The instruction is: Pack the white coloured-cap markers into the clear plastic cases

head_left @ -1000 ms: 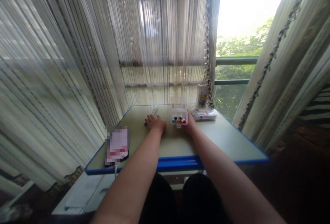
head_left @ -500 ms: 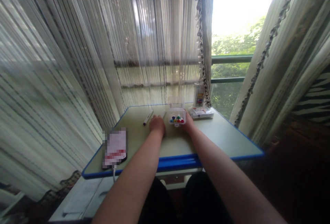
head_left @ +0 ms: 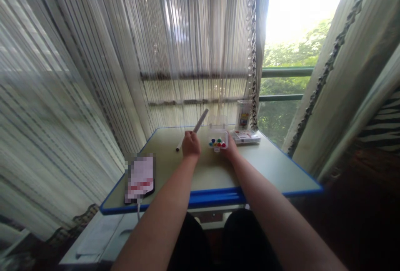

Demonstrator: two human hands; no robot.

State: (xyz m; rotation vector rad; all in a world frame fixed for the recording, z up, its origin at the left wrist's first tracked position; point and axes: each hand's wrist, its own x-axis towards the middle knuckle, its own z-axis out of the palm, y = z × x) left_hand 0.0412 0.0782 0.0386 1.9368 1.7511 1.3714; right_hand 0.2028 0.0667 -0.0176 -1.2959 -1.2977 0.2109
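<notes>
My left hand [head_left: 191, 145] is closed around a white marker [head_left: 201, 120], which slants up and to the right above the table. A second white marker [head_left: 179, 146] with a dark tip lies on the table just left of that hand, partly hidden by it. My right hand [head_left: 230, 146] grips the right side of a clear plastic box [head_left: 218, 134] with its lid raised. Several small coloured pieces [head_left: 219, 143], in blue, green, yellow, red and other colours, show inside the box; their kind is too small to tell.
Behind my right hand, a flat clear case [head_left: 246, 137] lies on the blue-edged table [head_left: 268, 167], with an upright clear package [head_left: 243, 115] behind it. A phone [head_left: 140, 178], blurred out, lies at the left with a white cable [head_left: 138, 211]. Sheer curtains [head_left: 193, 54] hang beyond the table.
My left hand has lifted a white marker off the table and tilted it upward. The right hand still holds the box; the whole view has shifted slightly.
</notes>
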